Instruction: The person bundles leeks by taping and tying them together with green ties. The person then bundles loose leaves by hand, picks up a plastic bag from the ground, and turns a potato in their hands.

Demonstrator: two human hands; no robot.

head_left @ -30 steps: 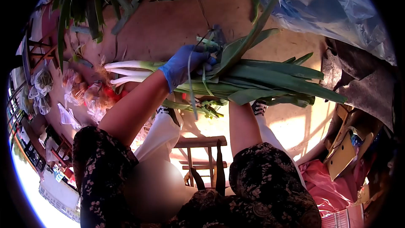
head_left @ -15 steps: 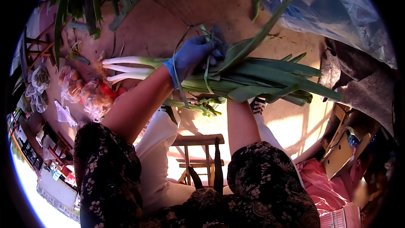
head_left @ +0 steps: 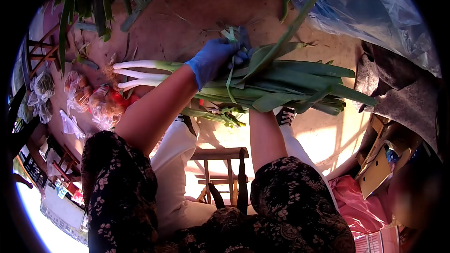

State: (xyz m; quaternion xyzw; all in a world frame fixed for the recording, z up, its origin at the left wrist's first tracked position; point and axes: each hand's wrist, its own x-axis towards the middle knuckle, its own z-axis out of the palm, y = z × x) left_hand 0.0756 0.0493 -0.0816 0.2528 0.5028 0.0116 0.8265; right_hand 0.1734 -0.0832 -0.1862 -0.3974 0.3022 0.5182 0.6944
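Observation:
A bunch of leeks (head_left: 300,82) lies crosswise before me, white stems and roots to the left, green leaves to the right. A thin green strip (head_left: 229,84) loops around its middle. My left hand (head_left: 213,59), in a blue glove, has its fingers closed on the strip above the bunch. My right hand (head_left: 243,47), also blue-gloved, meets it there; its forearm passes beneath the leaves. Leaves cover much of that hand, and its fingers look pinched on the strip's bunched end (head_left: 229,33).
More leek leaves (head_left: 101,4) lie at upper left. Plastic bags (head_left: 101,107) with contents sit on the ground at left. Clear plastic sheeting (head_left: 361,9) and dark cloth (head_left: 389,84) are at right. A wooden stool (head_left: 220,153) stands between my legs.
My left hand has turned slightly, and the loose strip end that trailed left of it is now drawn in by the fingers. A dark shape has entered at the left edge.

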